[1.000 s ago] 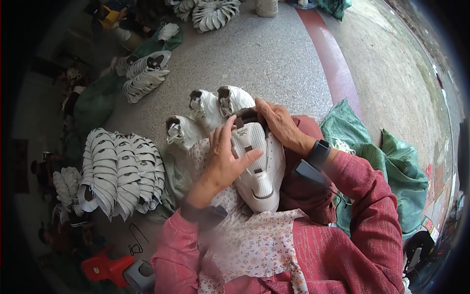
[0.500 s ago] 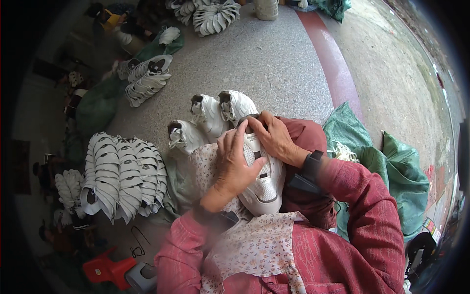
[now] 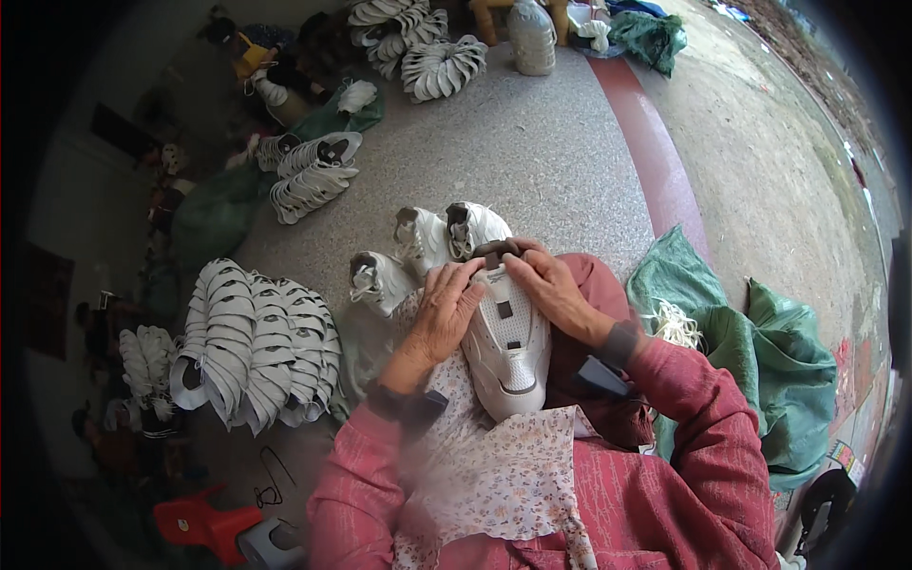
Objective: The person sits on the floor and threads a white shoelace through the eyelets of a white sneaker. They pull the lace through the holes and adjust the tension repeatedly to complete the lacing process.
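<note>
A white shoe (image 3: 508,366) lies on my lap, its toe toward me and its dark-lined opening away from me. No lace shows along its middle. My left hand (image 3: 445,309) grips the left side near the opening, thumb and fingers at the top end of the tongue. On the other side my right hand (image 3: 559,293) holds the edge by the dark collar, its thumb lying on the upper. Both sets of fingertips are partly hidden behind the shoe. Just beyond stand three white laced shoes, the nearest being the left shoe (image 3: 378,283).
Rows of stacked white shoe uppers (image 3: 256,347) sit at left. At right, white laces (image 3: 676,323) lie on a green sack (image 3: 788,380). A red stool (image 3: 204,518) is at lower left. Far back are more uppers (image 3: 442,68) and a plastic jug (image 3: 532,38); people sit upper left.
My left thumb has drawn back from across the shoe's middle to its upper left edge. My right fingers have shifted at the collar. The whole view has tilted slightly upward.
</note>
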Motion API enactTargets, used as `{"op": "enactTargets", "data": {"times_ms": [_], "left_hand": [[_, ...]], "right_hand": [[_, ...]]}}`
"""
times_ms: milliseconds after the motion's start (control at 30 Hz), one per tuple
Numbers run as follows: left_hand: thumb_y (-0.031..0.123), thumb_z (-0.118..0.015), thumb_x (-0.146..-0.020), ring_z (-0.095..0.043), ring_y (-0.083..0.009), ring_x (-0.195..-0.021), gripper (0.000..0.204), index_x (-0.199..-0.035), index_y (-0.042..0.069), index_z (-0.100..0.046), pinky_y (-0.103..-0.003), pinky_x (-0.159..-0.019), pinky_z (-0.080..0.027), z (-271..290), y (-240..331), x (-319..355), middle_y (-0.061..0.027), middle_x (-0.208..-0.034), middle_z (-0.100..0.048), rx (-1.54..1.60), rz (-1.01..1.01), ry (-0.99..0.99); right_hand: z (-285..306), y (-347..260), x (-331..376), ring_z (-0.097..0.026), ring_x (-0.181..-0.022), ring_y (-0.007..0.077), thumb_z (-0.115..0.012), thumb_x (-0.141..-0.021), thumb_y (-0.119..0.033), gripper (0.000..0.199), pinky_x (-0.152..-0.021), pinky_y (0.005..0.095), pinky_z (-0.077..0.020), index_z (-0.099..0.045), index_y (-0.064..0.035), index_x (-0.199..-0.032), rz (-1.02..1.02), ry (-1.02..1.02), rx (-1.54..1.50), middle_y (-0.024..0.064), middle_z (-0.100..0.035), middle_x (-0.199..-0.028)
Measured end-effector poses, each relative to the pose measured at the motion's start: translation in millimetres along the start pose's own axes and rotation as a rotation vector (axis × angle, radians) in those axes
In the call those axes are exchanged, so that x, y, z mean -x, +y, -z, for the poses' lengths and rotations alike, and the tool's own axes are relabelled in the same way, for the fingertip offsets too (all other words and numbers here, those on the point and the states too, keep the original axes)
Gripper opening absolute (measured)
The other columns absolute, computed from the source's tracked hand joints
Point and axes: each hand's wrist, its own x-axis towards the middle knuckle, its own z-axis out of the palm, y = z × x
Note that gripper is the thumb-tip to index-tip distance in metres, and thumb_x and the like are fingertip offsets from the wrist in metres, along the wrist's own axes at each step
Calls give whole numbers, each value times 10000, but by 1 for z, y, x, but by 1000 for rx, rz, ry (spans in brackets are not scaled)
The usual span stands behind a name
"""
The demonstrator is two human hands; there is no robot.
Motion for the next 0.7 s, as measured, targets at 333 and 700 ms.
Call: {"op": "enactTargets", "data": {"times_ms": [333, 700], "left_hand": [[205, -512, -1001, -501, -360, -1175, 400, -1349, 8, -523, -440, -1032, -383, -20, -12, 17, -182, -1261, -573, -55, 76, 54], [562, -452, -1015, -266, -320, -1471, 726, -1519, 49, -359, -455, -1205, -206, -11, 29, 23, -158, -1568, -335, -142, -33, -49]], "right_hand": [[48, -10, 26, -629, -1085, 182, -509, -1067, -258, 341, -980, 305, -488, -595, 27, -1232, -168, 17, -353, 101, -662, -1186], [308, 200, 288, -670, -819, 139, -632, -929, -164, 219, -656, 288, -549, -686, -44, -1104, -889, 721, -52, 42, -704, -992]]}}
